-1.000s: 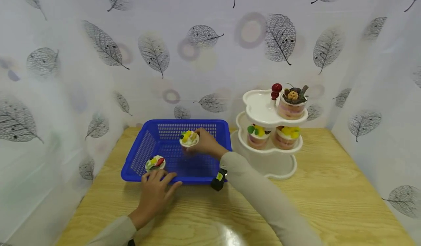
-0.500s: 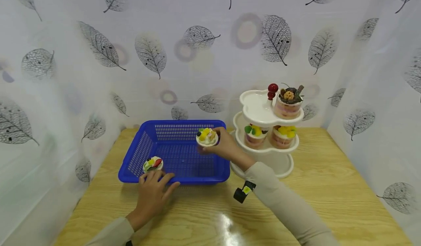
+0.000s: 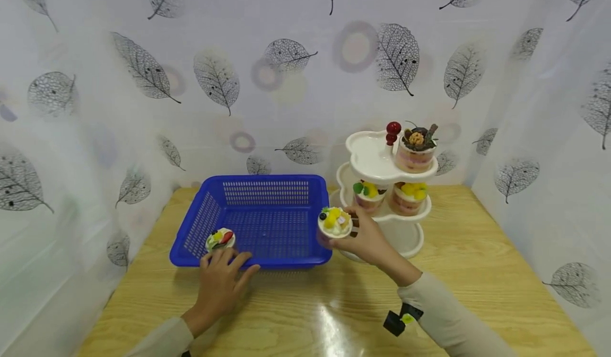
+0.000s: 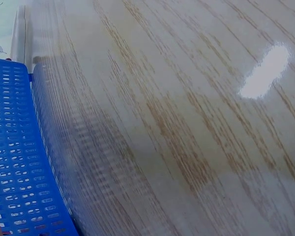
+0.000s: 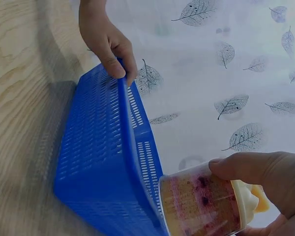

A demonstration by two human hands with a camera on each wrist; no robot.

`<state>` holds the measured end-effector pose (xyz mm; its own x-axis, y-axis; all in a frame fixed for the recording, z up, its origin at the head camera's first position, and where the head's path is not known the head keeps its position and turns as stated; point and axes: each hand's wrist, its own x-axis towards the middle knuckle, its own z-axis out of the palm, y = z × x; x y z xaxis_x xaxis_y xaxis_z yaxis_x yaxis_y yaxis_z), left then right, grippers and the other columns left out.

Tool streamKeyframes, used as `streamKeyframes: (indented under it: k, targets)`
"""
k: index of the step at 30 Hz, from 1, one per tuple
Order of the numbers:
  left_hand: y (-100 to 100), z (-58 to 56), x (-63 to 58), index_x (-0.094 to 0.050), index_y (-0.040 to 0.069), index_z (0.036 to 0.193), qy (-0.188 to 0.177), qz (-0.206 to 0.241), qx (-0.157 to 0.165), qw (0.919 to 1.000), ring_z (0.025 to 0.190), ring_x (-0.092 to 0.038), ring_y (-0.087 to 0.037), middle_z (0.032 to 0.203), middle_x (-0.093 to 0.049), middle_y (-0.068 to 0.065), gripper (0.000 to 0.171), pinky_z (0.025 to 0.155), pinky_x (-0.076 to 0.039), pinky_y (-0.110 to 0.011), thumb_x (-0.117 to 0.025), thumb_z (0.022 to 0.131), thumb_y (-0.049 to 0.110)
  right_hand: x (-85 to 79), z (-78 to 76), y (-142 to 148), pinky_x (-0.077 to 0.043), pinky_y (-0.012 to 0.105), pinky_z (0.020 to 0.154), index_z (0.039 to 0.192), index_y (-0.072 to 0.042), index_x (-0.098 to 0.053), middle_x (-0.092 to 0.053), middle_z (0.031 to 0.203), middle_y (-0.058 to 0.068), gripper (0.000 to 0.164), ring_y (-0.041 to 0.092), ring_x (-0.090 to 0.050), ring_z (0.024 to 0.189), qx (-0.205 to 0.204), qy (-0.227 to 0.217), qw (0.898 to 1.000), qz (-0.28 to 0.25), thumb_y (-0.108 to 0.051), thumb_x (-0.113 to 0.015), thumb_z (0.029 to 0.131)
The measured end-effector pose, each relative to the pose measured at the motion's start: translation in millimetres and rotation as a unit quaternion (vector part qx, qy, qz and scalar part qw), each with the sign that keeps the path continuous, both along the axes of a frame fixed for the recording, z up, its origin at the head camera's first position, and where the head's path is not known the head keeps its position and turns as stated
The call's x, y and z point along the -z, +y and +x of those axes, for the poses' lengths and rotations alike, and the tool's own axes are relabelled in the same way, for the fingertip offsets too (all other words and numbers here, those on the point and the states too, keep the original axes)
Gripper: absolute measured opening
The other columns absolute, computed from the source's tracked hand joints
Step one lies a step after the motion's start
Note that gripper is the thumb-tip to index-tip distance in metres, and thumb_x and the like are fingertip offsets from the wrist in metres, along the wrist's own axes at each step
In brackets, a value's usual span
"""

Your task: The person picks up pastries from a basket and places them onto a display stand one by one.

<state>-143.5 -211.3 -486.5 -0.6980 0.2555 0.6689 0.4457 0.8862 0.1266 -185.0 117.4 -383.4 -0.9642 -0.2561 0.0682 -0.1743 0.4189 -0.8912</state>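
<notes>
My right hand grips a dessert cup topped with cream, yellow fruit and a dark berry. The cup is above the right front rim of the blue basket; the right wrist view shows the cake layers through its clear side. My left hand holds the basket's front rim, fingers over it and thumb outside. Just beyond those fingers, a second dessert cup with a red slice on its cream stands inside the basket, partly hidden.
Right of the basket stands a white tiered stand with a red knob. A chocolate-topped cup is on its top tier. Two fruit-topped cups, one with green leaves, one yellow, sit on the middle tier. A leaf-patterned curtain surrounds the wooden table.
My right hand has carried the dessert cup rightward and toward me, from over the basket's middle to its right front corner. My left hand has stayed at the rim.
</notes>
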Motion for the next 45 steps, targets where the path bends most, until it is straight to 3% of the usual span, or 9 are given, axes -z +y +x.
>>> streamKeyframes:
  k: [9, 17, 30, 45]
  targets:
    - [0.5, 0.3, -1.7, -0.071, 0.017, 0.098, 0.002, -0.003, -0.001, 1.0000, 0.088, -0.058, -0.028, 0.086, -0.062, -0.005, 0.036, 0.080, -0.035, -0.055, -0.062, 0.086, 0.050, 15.0, 26.5, 31.9, -0.048, 0.045, 0.092, 0.131, 0.006, -0.040, -0.049, 0.127, 0.025, 0.074, 0.040, -0.053, 0.115, 0.026, 0.006, 1.000, -0.002, -0.012, -0.082, 0.073]
    - [1.0, 0.7, -1.5, -0.072, 0.016, 0.099, -0.010, 0.004, 0.007, 0.9999, 0.090, -0.058, -0.028, 0.087, -0.062, -0.005, 0.039, 0.082, -0.035, -0.056, -0.060, 0.088, 0.051, 43.7, 32.8, 65.1, -0.045, 0.049, 0.095, 0.133, 0.007, -0.040, -0.050, 0.129, 0.025, 0.075, 0.041, -0.049, 0.119, 0.050, -0.011, 0.998, 0.029, -0.014, -0.082, 0.075]
    - [-0.8, -1.5, 1.0, -0.072, 0.015, 0.098, -0.004, 0.003, 0.005, 1.0000, 0.089, -0.058, -0.028, 0.086, -0.062, -0.005, 0.048, 0.081, -0.034, -0.055, -0.049, 0.093, 0.057, 68.0, 2.6, 129.6, -0.041, 0.055, 0.097, 0.142, 0.011, -0.024, -0.037, 0.139, 0.033, 0.085, 0.048, -0.043, 0.123, 0.119, -0.032, 0.990, 0.070, -0.025, -0.075, 0.084]
    - [0.3, -0.9, -0.2, -0.072, 0.015, 0.098, 0.004, 0.006, 0.009, 0.9999, 0.088, -0.058, -0.027, 0.086, -0.062, -0.005, 0.045, 0.082, -0.034, -0.055, -0.052, 0.092, 0.055, 82.8, -21.4, 140.3, -0.040, 0.053, 0.100, 0.142, 0.012, -0.022, -0.036, 0.138, 0.033, 0.088, 0.047, -0.042, 0.123, 0.160, -0.050, 0.984, 0.064, -0.024, -0.076, 0.083]
